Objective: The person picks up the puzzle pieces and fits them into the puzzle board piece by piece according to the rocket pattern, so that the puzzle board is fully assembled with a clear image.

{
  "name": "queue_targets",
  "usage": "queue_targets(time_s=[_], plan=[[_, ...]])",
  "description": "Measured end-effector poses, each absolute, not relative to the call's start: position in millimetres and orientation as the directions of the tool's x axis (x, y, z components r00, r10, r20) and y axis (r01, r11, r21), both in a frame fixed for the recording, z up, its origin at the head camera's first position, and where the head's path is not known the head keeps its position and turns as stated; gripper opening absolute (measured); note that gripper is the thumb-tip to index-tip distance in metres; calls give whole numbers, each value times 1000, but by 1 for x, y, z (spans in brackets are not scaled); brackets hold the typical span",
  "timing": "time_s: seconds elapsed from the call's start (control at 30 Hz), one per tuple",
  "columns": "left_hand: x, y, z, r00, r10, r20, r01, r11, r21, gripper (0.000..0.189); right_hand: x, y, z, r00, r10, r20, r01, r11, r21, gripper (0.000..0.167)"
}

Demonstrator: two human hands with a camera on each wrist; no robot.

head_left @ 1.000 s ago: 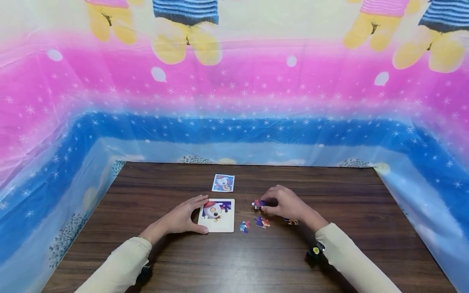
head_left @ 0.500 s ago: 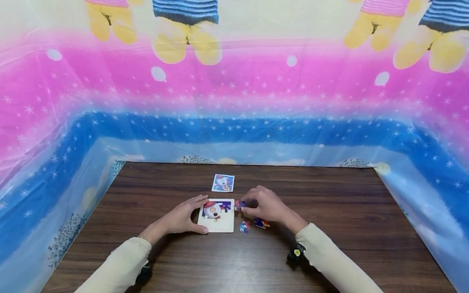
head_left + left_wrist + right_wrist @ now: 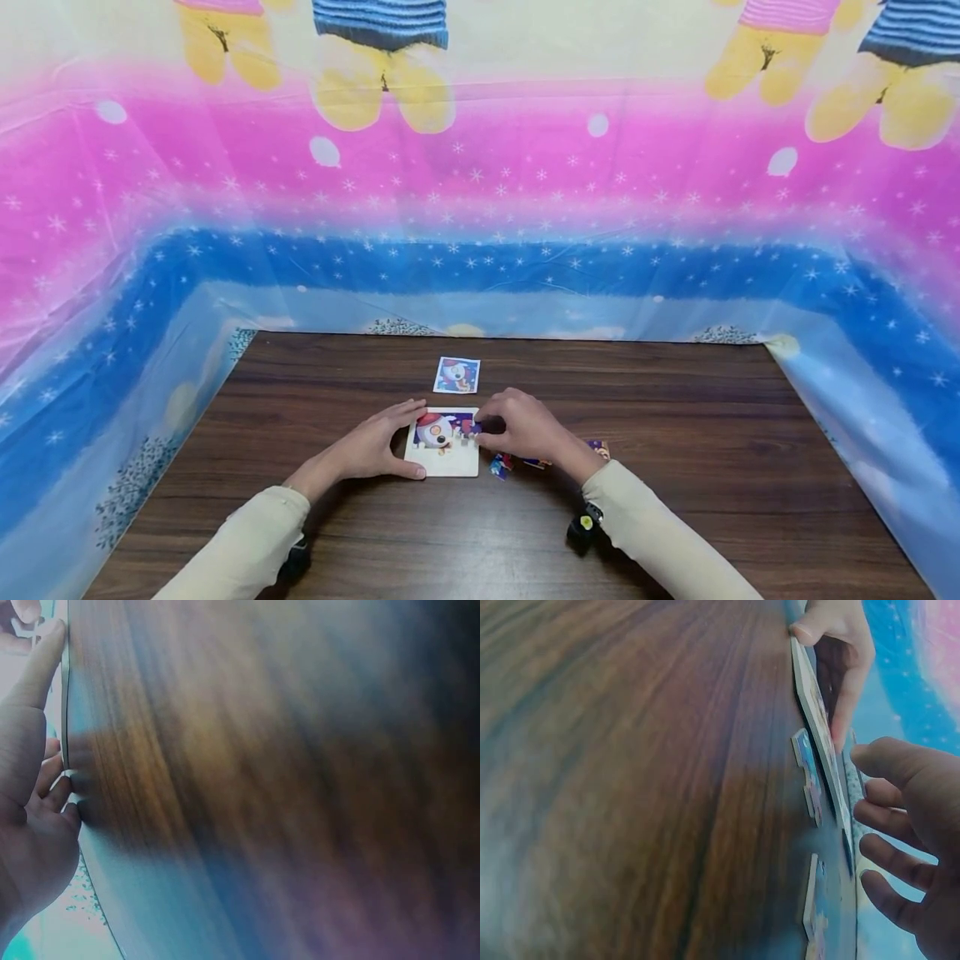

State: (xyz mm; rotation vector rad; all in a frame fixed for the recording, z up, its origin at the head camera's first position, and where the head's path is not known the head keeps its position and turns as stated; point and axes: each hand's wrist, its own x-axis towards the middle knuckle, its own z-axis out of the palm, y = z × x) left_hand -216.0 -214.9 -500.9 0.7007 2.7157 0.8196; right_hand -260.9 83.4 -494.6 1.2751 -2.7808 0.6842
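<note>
A square puzzle board (image 3: 456, 467) with a pale frame lies on the table, its upper part showing a white-faced character in a red hat on purple. My left hand (image 3: 375, 437) holds it by the left side, thumb at the lower corner and fingers at the upper one. Over the board's right side, my right hand (image 3: 517, 423) pinches a purple, red and white jigsaw piece (image 3: 468, 437) between thumb and fingertips. Its fingers partly hide the piece. In the right wrist view the thumb and fingers (image 3: 885, 825) are bent close to the board's far edge.
Loose jigsaw pieces lie right of the board: a blue and red one (image 3: 499, 467), one partly under the right hand (image 3: 537, 462), and a purple and orange one (image 3: 598, 448). A small picture card (image 3: 456, 376) lies behind the board. A printed cloth (image 3: 480, 267) borders the wooden table.
My right hand has carried the jigsaw piece leftward from the table onto the right side of the board. The left hand has stayed on the board.
</note>
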Motion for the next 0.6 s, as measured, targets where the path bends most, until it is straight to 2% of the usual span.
queue_targets(time_s=[0.6], plan=[[-216,-216,-502,-864,498,-77,368,727,579,102,-256,67,-497,-682,-724,103,-708,618,-342,33]])
